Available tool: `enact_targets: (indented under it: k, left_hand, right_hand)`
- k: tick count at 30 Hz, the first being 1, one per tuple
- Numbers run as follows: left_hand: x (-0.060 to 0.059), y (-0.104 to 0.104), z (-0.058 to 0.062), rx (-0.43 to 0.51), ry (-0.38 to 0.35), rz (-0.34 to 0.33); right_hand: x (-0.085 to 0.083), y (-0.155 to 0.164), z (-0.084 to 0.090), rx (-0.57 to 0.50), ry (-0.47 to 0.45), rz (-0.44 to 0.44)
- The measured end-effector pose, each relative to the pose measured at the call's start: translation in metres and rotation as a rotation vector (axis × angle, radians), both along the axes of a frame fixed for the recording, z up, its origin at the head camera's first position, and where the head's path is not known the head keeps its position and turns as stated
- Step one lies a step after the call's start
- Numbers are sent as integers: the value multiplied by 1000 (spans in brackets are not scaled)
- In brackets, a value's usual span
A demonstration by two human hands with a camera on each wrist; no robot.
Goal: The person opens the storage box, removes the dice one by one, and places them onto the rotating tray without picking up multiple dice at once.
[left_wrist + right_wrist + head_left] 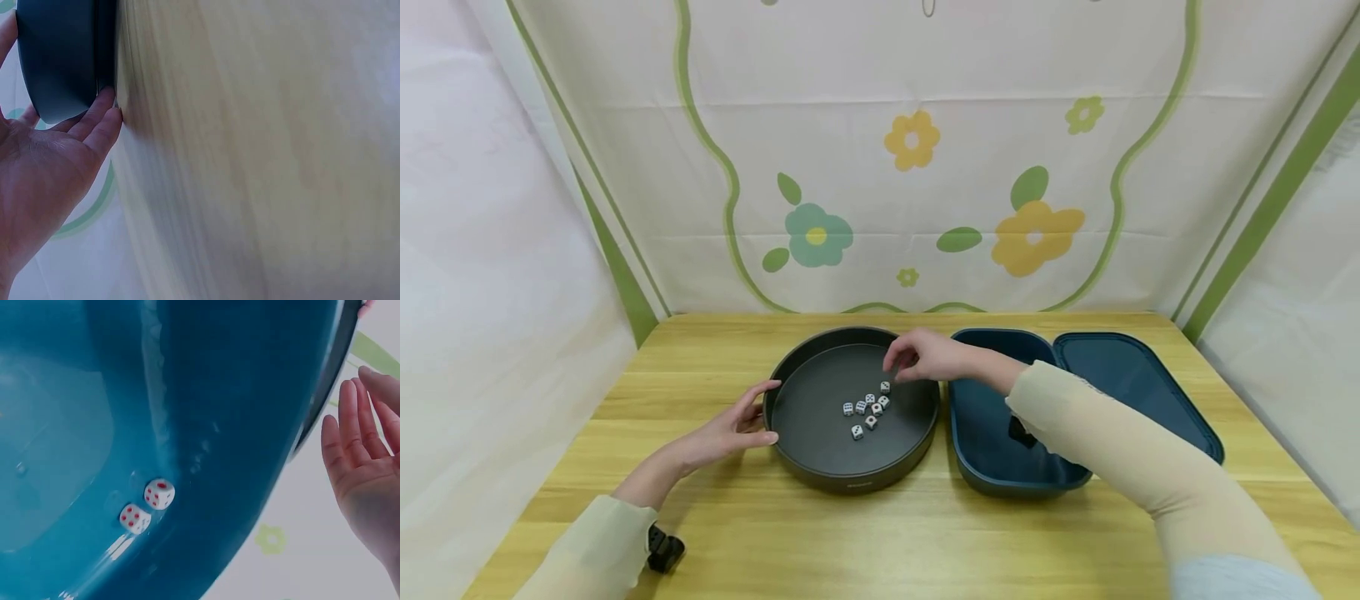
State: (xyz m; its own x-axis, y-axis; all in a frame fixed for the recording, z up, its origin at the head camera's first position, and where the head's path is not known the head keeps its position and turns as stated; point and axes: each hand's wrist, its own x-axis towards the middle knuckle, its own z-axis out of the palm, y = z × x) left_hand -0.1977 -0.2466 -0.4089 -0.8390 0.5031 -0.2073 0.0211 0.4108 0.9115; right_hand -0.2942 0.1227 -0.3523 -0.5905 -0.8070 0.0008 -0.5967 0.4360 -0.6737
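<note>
A round dark pan point(820, 450) stands on the wooden table with several white dice point(871, 422) loosely grouped on its floor. At the pan's left side is my left hand point(730, 432), its spread, mostly straight fingers and thumb touching the outer wall; the left wrist view has fingertips point(107, 115) low on that wall. My right hand point(932, 356) hovers over the pan's right rim, fingers bent loosely downward above the nearest die point(885, 387). No die shows in it in the right wrist view. Two dice with red pips point(159, 494) lie inside the blue box point(250, 487).
Right of the pan stands the deep blue box point(1000, 483), crossed by my right forearm. Its flat blue lid point(1138, 392) lies beside it on the right. Behind the wooden table point(880, 542) hangs a white cloth point(865, 167) with printed flowers.
</note>
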Motion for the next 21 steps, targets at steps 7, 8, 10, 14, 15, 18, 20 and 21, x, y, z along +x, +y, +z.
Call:
enact_targets:
  k: [7,8,10,14,15,18,20,21]
  left_hand:
    - [1,-2,0,3,-6,-2]
    - [1,-2,0,3,-6,-1]
    - [2,-3,0,5,-5,2]
    - [3,-3,1,10,-5,8]
    - [3,-4,1,10,-4,9]
    - [4,-4,1,6,1,10]
    - [4,-5,1,2,2,12]
    - [5,-5,1,0,1,14]
  right_hand:
    - [7,20,9,-39,-38,-42]
    - [7,23,9,-45,-35,-46]
    - [7,29,10,-54,-28,-55]
    - [6,41,11,-58,-27,-74]
    - [6,44,10,-59,-30,-77]
    - [5,53,8,-62,-39,-83]
    - [5,59,7,-60,-39,-87]
    - [6,62,7,-61,-40,-89]
